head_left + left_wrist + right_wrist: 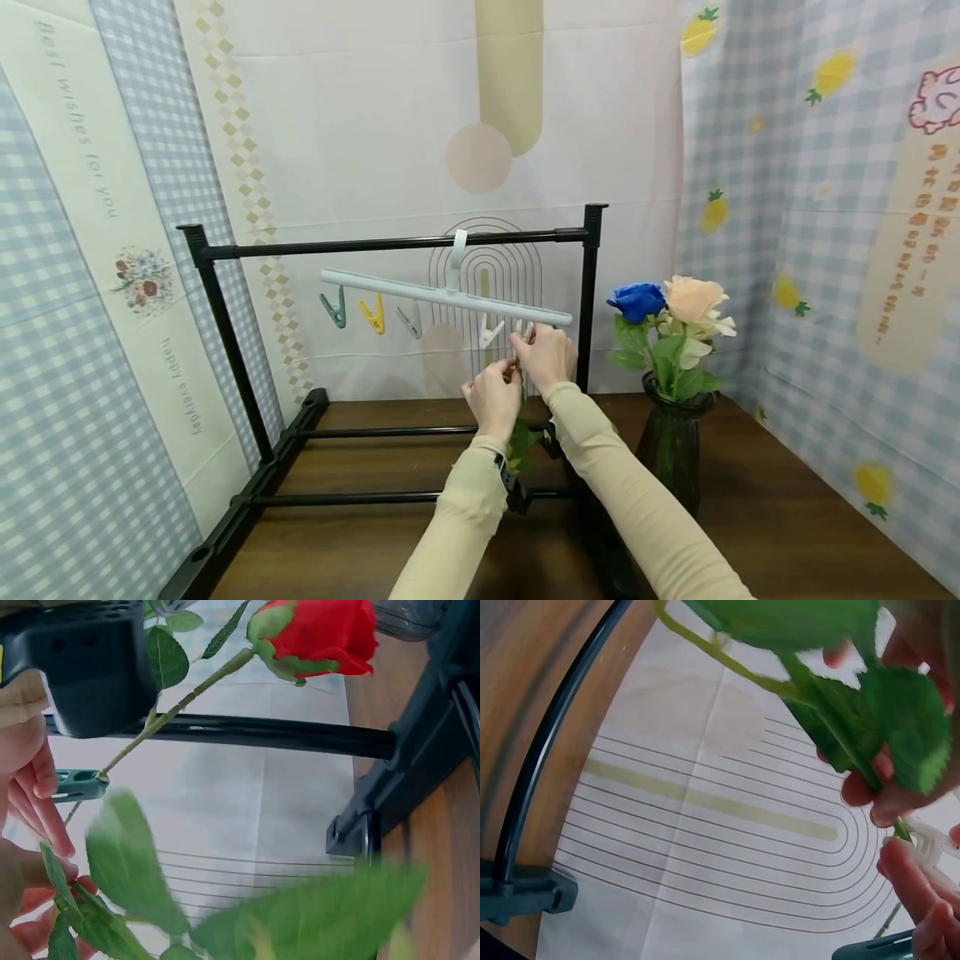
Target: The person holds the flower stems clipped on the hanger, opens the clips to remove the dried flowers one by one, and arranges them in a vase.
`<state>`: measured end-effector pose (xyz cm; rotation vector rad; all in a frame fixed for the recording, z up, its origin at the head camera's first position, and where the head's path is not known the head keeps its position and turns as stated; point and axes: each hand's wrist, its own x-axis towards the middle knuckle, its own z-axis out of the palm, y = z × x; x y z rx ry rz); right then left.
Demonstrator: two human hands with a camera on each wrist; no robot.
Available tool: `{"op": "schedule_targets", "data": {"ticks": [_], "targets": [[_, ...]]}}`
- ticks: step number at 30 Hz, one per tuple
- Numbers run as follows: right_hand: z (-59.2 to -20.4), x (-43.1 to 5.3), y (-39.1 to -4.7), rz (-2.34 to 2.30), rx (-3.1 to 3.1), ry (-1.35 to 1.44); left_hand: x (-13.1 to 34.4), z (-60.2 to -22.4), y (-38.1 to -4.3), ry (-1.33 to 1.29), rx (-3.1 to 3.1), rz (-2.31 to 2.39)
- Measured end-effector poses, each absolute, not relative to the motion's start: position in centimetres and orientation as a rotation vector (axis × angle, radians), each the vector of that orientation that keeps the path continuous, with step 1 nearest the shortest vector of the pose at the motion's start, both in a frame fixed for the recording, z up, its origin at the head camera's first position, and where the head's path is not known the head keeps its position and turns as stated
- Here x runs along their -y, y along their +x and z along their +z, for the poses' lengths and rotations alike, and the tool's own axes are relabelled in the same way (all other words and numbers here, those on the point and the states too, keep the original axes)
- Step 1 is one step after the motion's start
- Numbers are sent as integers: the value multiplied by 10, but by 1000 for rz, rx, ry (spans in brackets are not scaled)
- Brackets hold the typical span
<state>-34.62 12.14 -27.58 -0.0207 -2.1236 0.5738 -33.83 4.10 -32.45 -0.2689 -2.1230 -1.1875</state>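
My left hand (495, 400) pinches a leafy green flower stem (836, 727); its bloom is out of sight. In the right wrist view the stem's end is at a white clothespin (930, 844), which my right hand (547, 357) grips under the right part of a pale blue hanger (405, 288). Whether the jaws enclose the stem cannot be told. Beside the right fingers, a dark green clothespin (81, 784) holds the stem of a red rose (322, 637), whose bloom hangs downward. Another white clothespin (491, 333) hangs left of the hands.
The hanger hooks over a black rack's top bar (337, 247) and tilts down rightward. Green (333, 308), yellow (372, 317) and grey (410, 321) clothespins hang on its left. A dark vase (670, 450) with blue and peach roses stands right on the wooden table (780, 517).
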Motion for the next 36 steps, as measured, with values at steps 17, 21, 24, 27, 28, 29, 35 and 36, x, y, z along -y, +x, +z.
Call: {"op": "schedule_targets", "data": {"ticks": [17,21,24,27,28,29,35,36], "targets": [[-266,-126,-343,568,2221,52,-10,-333,-352,-287,2197,-921],[-265,-128,-343,568,2246,53,-4,-338,-352,-345,2181,-714],[-267,-131,-343,591,2253,43,-2,-345,-350,-402,2148,-539],[-270,-133,-342,612,2255,37,0,-352,-348,-446,2116,-404],[-271,-133,-342,616,2256,37,1,-355,-347,-457,2106,-374],[-271,-134,-342,616,2256,38,3,-357,-346,-470,2094,-348],[-267,-137,-343,605,2247,45,9,-368,-341,-554,1999,-176],[-267,-138,-343,605,2244,41,9,-370,-340,-572,1972,-139]]}}
